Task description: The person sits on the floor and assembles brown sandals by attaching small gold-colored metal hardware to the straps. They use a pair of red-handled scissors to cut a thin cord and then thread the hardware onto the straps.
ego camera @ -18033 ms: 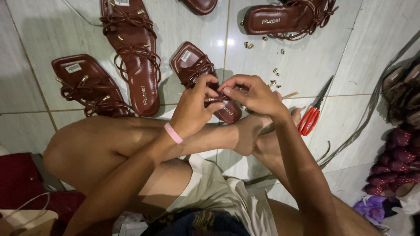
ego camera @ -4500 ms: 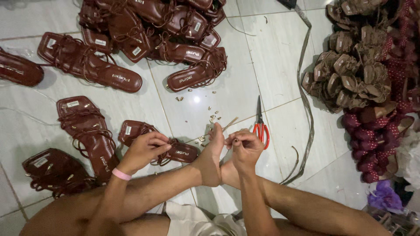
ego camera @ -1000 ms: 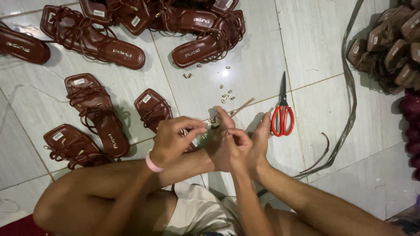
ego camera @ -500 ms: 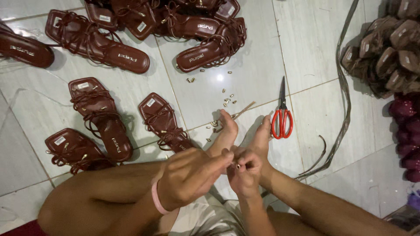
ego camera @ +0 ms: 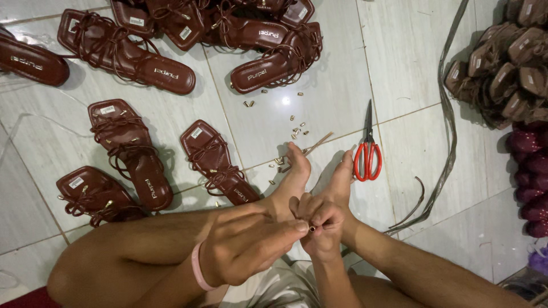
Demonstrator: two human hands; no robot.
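Note:
My left hand (ego camera: 245,248), with a pink band on its wrist, and my right hand (ego camera: 321,231) meet above my legs. Their fingertips pinch a small metal cap (ego camera: 312,227) between them. Whether a lace runs into the cap is hidden by my fingers. My bare feet (ego camera: 319,177) rest on the white tile floor just beyond the hands. A dark red strappy sandal (ego camera: 220,165) lies on the floor left of my feet, apart from both hands.
Red-handled scissors (ego camera: 367,154) lie right of my feet. Several small gold caps (ego camera: 294,128) are scattered ahead. More dark red sandals (ego camera: 128,151) lie left and in a pile (ego camera: 245,28) at the top. Long thin straps (ego camera: 446,114) and a heap of brown pieces (ego camera: 502,68) lie right.
Both hands have drawn back from the floor by the sandal toward my lap and closed together on the small cap. The sandal stays on the tiles.

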